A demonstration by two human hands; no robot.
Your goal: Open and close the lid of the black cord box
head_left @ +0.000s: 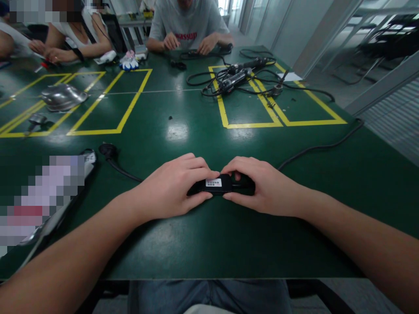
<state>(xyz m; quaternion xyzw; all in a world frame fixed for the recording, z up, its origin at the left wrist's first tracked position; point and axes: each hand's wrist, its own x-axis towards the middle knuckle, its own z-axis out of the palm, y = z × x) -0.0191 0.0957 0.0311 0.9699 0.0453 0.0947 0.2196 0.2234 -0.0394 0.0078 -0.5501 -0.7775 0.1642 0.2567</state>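
A slim black device (225, 184) with a white printed label (214, 182) lies across the table in front of me. My left hand (180, 185) grips its left part, fingers along the far side and thumb along the near side. Around the right part curl the fingers of my right hand (262, 185), thumb at the near edge. A black cord (126, 173) with a plug (108, 150) comes out beyond my left hand; another black cable (317, 148) runs from behind my right hand toward the right table edge. Both palms hide the device's ends.
At left lies a long pale object (90, 161), mostly pixelated. Yellow tape (135, 100) marks boxes on the green table (183, 248). Farther back are a shiny metal piece (63, 97), corded black tools (235, 80) and gloves (129, 61). Several people sit across the table.
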